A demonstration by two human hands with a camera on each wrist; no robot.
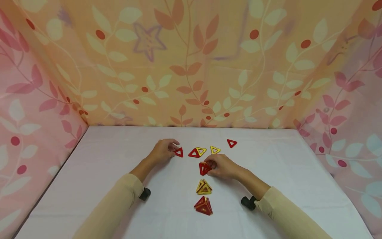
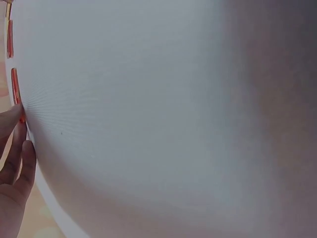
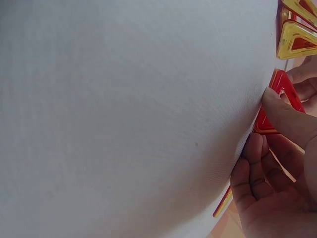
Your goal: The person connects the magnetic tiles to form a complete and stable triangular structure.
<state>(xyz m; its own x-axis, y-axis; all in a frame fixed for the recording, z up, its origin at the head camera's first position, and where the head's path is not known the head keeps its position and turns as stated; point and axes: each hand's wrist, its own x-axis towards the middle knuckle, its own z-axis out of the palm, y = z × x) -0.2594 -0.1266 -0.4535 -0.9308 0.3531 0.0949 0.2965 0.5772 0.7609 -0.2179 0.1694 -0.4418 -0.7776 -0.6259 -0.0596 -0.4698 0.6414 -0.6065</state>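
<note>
At the left, my left hand (image 1: 163, 150) pinches a corner of a flat red triangle tile (image 1: 179, 152) lying on the table; the left wrist view shows thumb and fingers at the tile's end (image 2: 16, 87). My right hand (image 1: 223, 166) holds a small red pyramid (image 1: 203, 168) of triangle tiles near the middle of the table. Seen from the right wrist, the thumb presses on the red pyramid's side (image 3: 282, 82) with fingers around it. Nearer to me stand a yellow pyramid (image 1: 204, 188) and a larger-looking red pyramid (image 1: 203, 206).
Beyond the hands, another red triangle (image 1: 194, 153) lies against a yellow triangle (image 1: 201, 151). A separate yellow triangle (image 1: 215, 150) and a red triangle (image 1: 231, 143) lie farther right. White cloth covers the table (image 1: 104, 159); patterned curtains (image 1: 191, 66) enclose its back and sides.
</note>
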